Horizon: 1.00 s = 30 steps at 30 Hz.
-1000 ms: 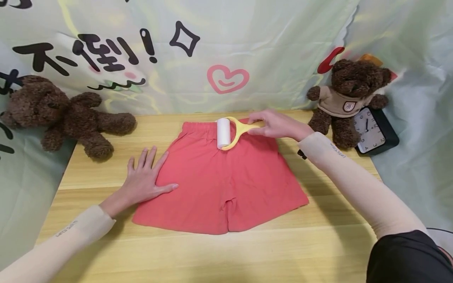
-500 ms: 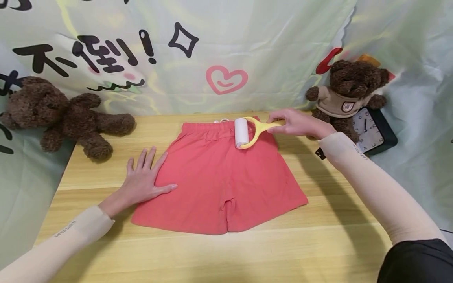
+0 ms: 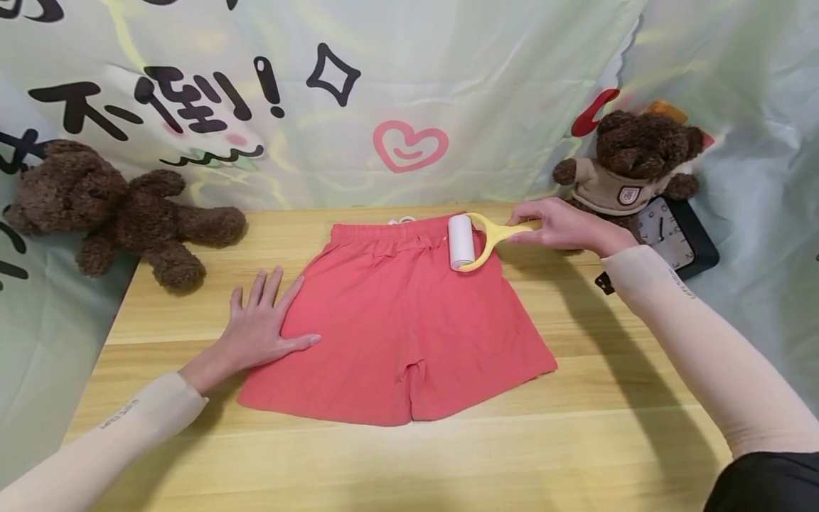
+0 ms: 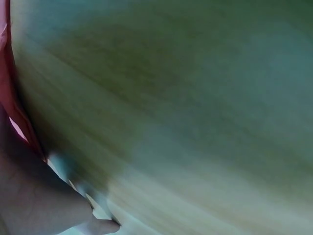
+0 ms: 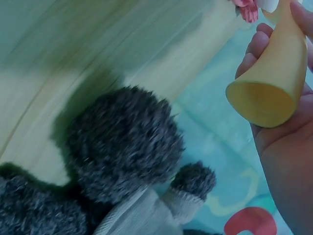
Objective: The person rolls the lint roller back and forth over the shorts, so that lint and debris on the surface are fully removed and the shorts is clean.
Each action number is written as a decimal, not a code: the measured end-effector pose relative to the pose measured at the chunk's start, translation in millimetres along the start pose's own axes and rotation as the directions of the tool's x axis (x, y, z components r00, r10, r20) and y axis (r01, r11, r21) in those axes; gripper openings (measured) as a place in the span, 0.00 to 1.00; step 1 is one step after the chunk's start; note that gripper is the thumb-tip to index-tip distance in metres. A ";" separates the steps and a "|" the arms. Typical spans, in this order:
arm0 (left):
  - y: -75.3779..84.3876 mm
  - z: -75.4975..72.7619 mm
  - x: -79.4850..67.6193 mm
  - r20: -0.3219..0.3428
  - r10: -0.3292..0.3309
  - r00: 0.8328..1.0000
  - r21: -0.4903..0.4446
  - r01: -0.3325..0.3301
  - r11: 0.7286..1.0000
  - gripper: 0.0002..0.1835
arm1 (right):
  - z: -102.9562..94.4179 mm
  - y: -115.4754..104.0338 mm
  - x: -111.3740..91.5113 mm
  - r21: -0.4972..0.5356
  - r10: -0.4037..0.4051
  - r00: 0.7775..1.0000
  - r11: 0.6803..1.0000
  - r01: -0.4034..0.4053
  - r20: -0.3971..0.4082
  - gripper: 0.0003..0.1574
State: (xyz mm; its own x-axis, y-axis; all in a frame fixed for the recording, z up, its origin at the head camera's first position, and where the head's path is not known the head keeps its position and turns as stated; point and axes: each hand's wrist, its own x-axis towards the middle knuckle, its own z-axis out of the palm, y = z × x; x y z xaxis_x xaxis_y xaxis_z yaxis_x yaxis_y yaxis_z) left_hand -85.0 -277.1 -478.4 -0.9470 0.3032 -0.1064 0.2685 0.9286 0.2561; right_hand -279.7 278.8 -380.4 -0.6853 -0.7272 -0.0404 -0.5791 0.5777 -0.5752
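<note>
Red shorts (image 3: 384, 313) lie spread flat on the wooden table, waistband toward the back wall. My left hand (image 3: 259, 327) rests with spread, straight fingers on their left edge, thumb over the cloth. In my right hand (image 3: 569, 226) I grip the yellow handle of a lint roller (image 3: 462, 243); its white cylinder sits on the shorts near the right end of the waistband. The right wrist view shows fingers curled round the hollow end of the handle (image 5: 274, 83). Only part of my left hand (image 4: 39, 196) and a strip of red cloth show in the left wrist view.
A brown teddy bear (image 3: 121, 206) lies at the back left of the table (image 3: 473, 462). At the back right, another bear in a beige top (image 3: 627, 178) leans by a black square clock (image 3: 694, 242), partly behind my right forearm. A printed cloth (image 3: 486, 92) hangs behind.
The lint roller in my right hand has moved rightward along the waistband, from its middle to near its right end. My left hand has stayed in place on the shorts.
</note>
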 end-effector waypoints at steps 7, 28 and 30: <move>-0.9 0.9 0.2 -0.011 0.002 1.000 0.002 -0.002 1.000 0.64 | -4.5 6.7 -12.6 0.007 0.064 0.998 0.998 -0.064 -0.020 0.07; -0.5 -0.8 1.8 0.008 -0.008 1.000 0.013 0.008 1.000 0.64 | -23.6 7.4 -66.0 0.010 0.348 0.935 0.937 -0.348 -0.071 0.09; -0.5 -1.6 1.6 0.016 -0.013 1.000 0.015 0.013 1.000 0.64 | -25.1 6.0 -72.9 0.018 0.366 0.925 0.930 -0.366 -0.100 0.10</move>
State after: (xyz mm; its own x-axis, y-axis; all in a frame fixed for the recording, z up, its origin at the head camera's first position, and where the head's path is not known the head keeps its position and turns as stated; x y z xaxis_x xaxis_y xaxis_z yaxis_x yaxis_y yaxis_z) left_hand -86.9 -277.5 -477.2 -0.9475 0.2943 -0.1249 0.2590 0.9356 0.2400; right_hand -244.3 344.6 -360.4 -0.8900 -0.4245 -0.1664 -0.2800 0.7969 -0.5353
